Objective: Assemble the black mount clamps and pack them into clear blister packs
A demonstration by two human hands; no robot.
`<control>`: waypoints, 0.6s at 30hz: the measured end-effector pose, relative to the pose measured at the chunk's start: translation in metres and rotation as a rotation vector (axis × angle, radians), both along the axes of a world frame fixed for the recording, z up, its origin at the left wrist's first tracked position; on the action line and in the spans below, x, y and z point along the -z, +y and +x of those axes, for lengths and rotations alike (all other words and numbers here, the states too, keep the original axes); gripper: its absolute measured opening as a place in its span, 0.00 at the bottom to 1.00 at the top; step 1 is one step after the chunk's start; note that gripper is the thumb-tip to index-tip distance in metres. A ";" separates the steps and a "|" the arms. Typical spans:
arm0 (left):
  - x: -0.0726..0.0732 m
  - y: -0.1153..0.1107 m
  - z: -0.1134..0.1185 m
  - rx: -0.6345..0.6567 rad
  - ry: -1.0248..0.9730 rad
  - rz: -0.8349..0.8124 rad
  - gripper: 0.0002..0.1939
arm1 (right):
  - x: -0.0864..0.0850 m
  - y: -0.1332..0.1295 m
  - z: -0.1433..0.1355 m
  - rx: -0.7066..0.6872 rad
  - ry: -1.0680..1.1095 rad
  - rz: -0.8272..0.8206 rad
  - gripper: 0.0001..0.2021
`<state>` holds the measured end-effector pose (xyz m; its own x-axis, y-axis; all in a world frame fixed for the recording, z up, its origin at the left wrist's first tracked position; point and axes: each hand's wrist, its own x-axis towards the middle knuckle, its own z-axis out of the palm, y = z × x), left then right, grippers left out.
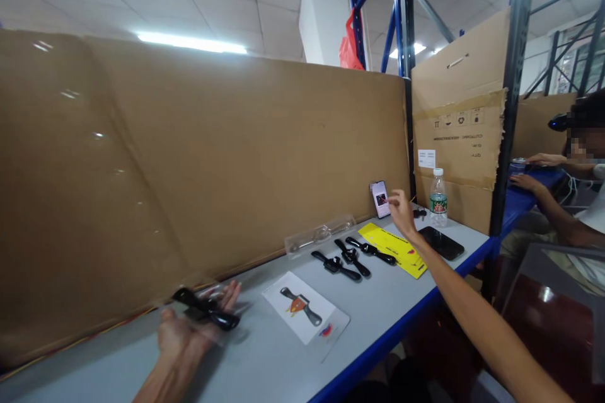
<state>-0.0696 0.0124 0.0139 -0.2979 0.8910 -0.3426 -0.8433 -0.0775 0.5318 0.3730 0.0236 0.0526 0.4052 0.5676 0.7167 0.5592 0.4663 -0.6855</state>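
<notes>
My left hand (pixel 182 337), palm up at the table's left, supports a black spokeshave (pixel 208 310) in a clear plastic shell; motion blurs both. To its right lies a white card (pixel 305 312) printed with a spokeshave picture, with clear plastic at its lower right edge. Three more black spokeshaves (pixel 350 257) rest loose on the table. My right hand (pixel 403 213) is raised beside an upright phone (pixel 379 199) with a lit screen. Its fingers are bent and apart, holding nothing; whether a fingertip touches the screen I cannot tell.
Yellow printed sheets (pixel 394 252), a clear plastic shell (pixel 321 236), a dark phone (pixel 442 243) and a water bottle (pixel 438 198) occupy the grey table (pixel 250 352). Cardboard walls (pixel 265 157) border its back and right end. A co-worker (pixel 579 201) sits beyond the right-hand post.
</notes>
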 end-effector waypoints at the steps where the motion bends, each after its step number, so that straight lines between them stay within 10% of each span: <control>1: 0.000 0.000 0.000 -0.004 0.026 0.004 0.37 | -0.003 0.031 0.010 0.028 -0.071 -0.073 0.23; 8: 0.002 0.005 -0.005 0.013 0.125 -0.002 0.37 | 0.019 0.129 0.029 0.209 -0.356 -0.331 0.36; 18: 0.002 0.002 -0.002 0.051 0.152 -0.012 0.38 | 0.026 0.121 0.058 0.334 -0.302 -0.264 0.37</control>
